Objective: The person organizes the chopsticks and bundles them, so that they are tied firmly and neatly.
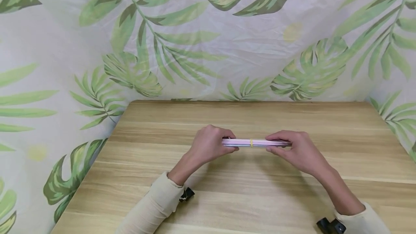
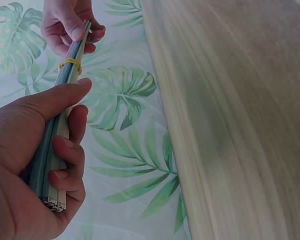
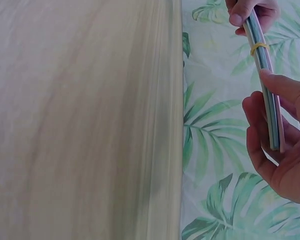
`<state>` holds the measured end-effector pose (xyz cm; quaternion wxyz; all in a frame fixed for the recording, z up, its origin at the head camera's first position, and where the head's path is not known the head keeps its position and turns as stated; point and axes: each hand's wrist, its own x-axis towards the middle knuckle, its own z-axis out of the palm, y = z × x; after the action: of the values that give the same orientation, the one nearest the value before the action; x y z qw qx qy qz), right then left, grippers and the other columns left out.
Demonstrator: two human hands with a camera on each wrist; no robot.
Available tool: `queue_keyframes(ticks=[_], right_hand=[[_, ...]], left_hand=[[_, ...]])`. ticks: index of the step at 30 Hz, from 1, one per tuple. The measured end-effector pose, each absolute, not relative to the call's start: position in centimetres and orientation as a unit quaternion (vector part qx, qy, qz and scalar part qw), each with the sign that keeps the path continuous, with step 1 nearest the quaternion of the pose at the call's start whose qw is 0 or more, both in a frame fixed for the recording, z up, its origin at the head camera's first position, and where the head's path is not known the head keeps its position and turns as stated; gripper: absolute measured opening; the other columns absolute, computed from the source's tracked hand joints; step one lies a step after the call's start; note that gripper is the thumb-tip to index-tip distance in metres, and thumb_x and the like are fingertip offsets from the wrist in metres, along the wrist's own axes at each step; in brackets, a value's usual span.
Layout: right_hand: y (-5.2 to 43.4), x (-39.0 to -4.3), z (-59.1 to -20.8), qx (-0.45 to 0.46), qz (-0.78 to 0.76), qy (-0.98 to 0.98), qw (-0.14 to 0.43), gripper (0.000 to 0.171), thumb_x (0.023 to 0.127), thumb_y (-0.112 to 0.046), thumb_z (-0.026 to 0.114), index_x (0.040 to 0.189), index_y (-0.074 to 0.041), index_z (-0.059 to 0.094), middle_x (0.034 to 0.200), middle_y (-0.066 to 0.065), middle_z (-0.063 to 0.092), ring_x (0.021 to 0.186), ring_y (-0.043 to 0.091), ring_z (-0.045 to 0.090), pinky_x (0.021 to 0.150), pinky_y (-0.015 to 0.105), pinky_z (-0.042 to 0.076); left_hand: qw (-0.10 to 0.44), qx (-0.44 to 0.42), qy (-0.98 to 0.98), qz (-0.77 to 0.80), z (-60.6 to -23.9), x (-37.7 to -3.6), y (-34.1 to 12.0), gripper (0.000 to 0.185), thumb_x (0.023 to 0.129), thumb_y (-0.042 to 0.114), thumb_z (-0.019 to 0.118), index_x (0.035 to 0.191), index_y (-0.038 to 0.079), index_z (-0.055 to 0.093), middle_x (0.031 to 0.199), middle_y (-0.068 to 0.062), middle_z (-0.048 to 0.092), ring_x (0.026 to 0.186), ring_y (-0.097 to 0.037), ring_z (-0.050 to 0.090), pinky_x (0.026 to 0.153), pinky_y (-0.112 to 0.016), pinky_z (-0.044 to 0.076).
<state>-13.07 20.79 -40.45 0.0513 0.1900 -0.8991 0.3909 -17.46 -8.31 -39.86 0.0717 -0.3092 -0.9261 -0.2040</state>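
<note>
Pink straw bundle (image 1: 256, 142) level above table (image 1: 227, 198); left hand (image 1: 209, 144), right hand (image 1: 297, 151) gripping ends.

Two hands, left (image 1: 209, 143) and right (image 1: 297, 151), grip opposite ends of a banded bundle of sticks (image 1: 256, 142) above a wooden table (image 1: 260, 198).

Your left hand (image 1: 208, 143) grips left end of bundle (image 1: 256, 142), your right hand (image 1: 295, 151) right end. Bundle lies crosswise above table (image 1: 247, 198), between hands. Band (image 1: 251, 142) sits round bundle near middle. Cloth (image 1: 208, 39) hangs behind table, also at its left and right.
</note>
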Motion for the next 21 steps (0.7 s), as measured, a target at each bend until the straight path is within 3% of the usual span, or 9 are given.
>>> queue_keyframes(ticks=[12,17,21], right_hand=[[22.2,-13.1,-40.4,0.172,0.406,-0.897,0.039,0.021,0.091,-0.021,0.087,0.112,-0.017,0.084,0.099,0.000,0.082,0.077,0.002,0.068,0.064,0.024,0.056],[22.5,-13.1,-40.4,0.166,0.408,-0.897,0.031,0.020,0.091,-0.021,0.087,0.111,-0.016,0.084,0.096,0.000,0.082,0.075,0.002,0.066,0.062,0.024,0.054],[22.7,-13.1,-40.8,0.167,0.412,-0.895,0.021,0.019,0.092,-0.020,0.086,0.110,-0.016,0.083,0.097,0.000,0.081,0.075,0.002,0.066,0.063,0.024,0.054]], left_hand=[[0.024,-0.331,-0.911,-0.245,-39.7,-17.7,-9.3,0.017,0.085,0.026,0.091,0.099,0.022,0.083,0.084,0.011,0.078,0.064,0.001,0.058,0.062,-0.021,0.047],[-0.005,-0.364,-0.892,-0.268,-39.4,-18.0,-9.9,0.021,0.087,0.014,0.088,0.107,0.015,0.083,0.096,0.003,0.081,0.074,-0.004,0.065,0.069,-0.020,0.052],[-0.007,-0.376,-0.886,-0.272,-39.5,-18.3,-10.4,0.025,0.087,0.013,0.089,0.111,0.013,0.082,0.101,0.001,0.081,0.081,-0.006,0.067,0.073,-0.020,0.053]])
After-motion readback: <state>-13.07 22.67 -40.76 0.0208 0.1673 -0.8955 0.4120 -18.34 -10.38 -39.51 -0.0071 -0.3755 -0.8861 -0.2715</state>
